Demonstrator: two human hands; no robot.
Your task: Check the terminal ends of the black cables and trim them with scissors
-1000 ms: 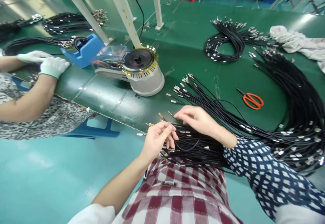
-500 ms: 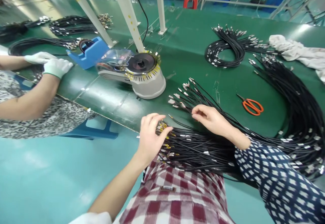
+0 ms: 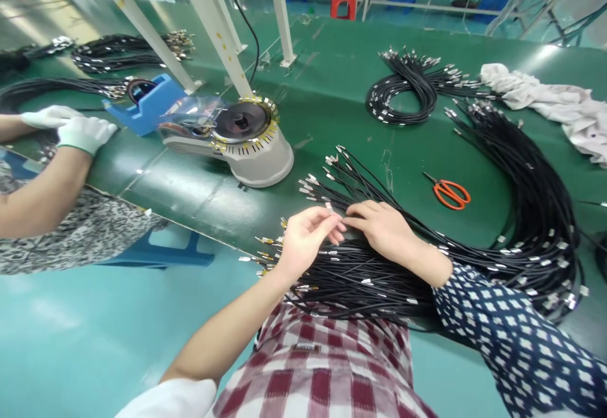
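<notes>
The left hand (image 3: 303, 241) and right hand (image 3: 384, 228) meet, fingers pinching one wire end (image 3: 329, 207) to lift it clear of the black bundle (image 3: 360, 279).

The desk (image 3: 341, 89) is dark green and the floor (image 3: 71, 329) pale teal. Black cables (image 3: 531, 171) end in silver tips, some gold. The scissors (image 3: 448, 191) have orange handles. The tape dispenser (image 3: 246, 143) is grey with a black disc and yellow marks; the smaller dispenser (image 3: 145, 105) is blue. One sleeve (image 3: 512, 342) is navy with white checks, the apron (image 3: 332, 367) red-and-white plaid. A co-worker's gloves (image 3: 80, 130) are white.
</notes>
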